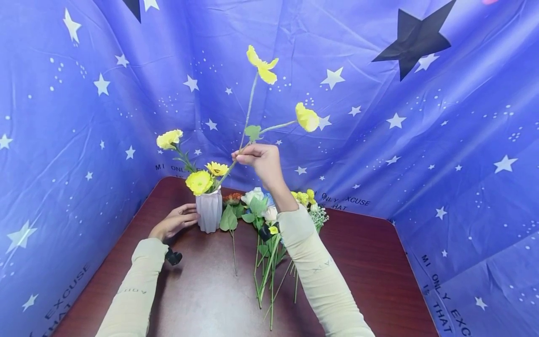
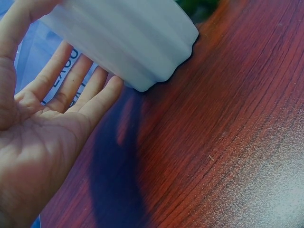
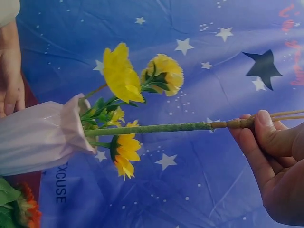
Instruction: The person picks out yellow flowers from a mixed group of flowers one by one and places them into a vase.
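A pale fluted vase (image 1: 209, 213) stands upright on the table, holding several yellow flowers (image 1: 199, 182). At its left side is my left hand (image 1: 178, 220), fairly straight fingers (image 2: 97, 97) touching the wall of the vase, with the thumb at its upper part in the left wrist view. Above the vase, my right hand (image 1: 263, 161) pinches a forked stem (image 3: 221, 124) between thumb and fingers. Two yellow blooms (image 1: 307, 117) top its branches. The stem's green lower part (image 3: 161, 128) runs down into the vase mouth, its end hidden inside.
Right of the vase lies an orange flower (image 1: 232, 198) with broad leaves. Beside it, partly under my right forearm, is a pile of white, blue and yellow flowers, its stems (image 1: 271, 276) pointing towards me. A starry blue cloth (image 1: 337, 154) surrounds the dark red table (image 1: 358, 271).
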A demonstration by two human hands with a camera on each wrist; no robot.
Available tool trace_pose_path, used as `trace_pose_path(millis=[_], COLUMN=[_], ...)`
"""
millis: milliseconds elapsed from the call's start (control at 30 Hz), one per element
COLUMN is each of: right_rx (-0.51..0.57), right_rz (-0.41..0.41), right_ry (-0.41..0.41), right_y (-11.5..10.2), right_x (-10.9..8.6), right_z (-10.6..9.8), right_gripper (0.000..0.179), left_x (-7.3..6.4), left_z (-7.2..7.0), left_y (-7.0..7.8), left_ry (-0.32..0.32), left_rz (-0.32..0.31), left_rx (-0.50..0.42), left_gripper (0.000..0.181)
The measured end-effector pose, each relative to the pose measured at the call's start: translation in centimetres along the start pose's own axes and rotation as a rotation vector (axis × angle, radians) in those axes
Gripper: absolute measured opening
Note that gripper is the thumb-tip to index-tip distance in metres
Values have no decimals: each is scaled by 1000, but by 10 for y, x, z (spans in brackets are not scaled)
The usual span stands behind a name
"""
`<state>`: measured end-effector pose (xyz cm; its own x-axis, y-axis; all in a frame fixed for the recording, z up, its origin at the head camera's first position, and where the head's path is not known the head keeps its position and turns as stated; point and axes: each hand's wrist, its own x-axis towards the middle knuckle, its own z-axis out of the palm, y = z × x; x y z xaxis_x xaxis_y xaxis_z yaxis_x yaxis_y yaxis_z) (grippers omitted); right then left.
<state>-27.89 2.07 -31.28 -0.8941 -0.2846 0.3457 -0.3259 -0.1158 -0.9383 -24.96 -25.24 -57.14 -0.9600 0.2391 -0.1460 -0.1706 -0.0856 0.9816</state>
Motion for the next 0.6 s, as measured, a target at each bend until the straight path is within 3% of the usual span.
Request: trace_pose_path(millis=[200,600], right_rx=[-59,-88], right_rz=[59,50], right_ry=[0,0], right_y=[4,2], right_x=[3,6], right_z=[9,17], right_gripper=[10,10], left_x=[1,4], left_z=[-1,-4], left_y=[-3,-4], left_ry=[-22,-16], left_rz=[33,24], left_rx=[-3,-27], left_gripper=[58,60])
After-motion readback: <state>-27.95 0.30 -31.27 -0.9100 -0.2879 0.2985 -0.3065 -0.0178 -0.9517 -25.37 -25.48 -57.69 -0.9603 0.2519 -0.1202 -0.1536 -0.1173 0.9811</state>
